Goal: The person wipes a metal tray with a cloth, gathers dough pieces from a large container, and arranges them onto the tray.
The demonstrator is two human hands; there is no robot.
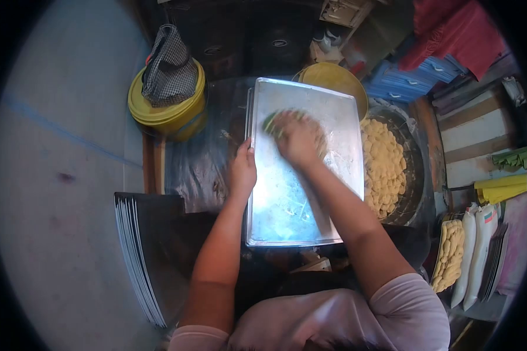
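Pale wall [64, 205], tray [293, 205] under right hand [299, 139] (left hand [242, 171] at edge)

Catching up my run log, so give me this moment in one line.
left hand: gripping metal tray, left edge | right hand: blurred, with green-edged item, over tray | beside tray: yellowish lumps in round pan

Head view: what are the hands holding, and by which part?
Left hand holds the metal tray by its left edge. Right hand covers a blurred item; grip unclear.
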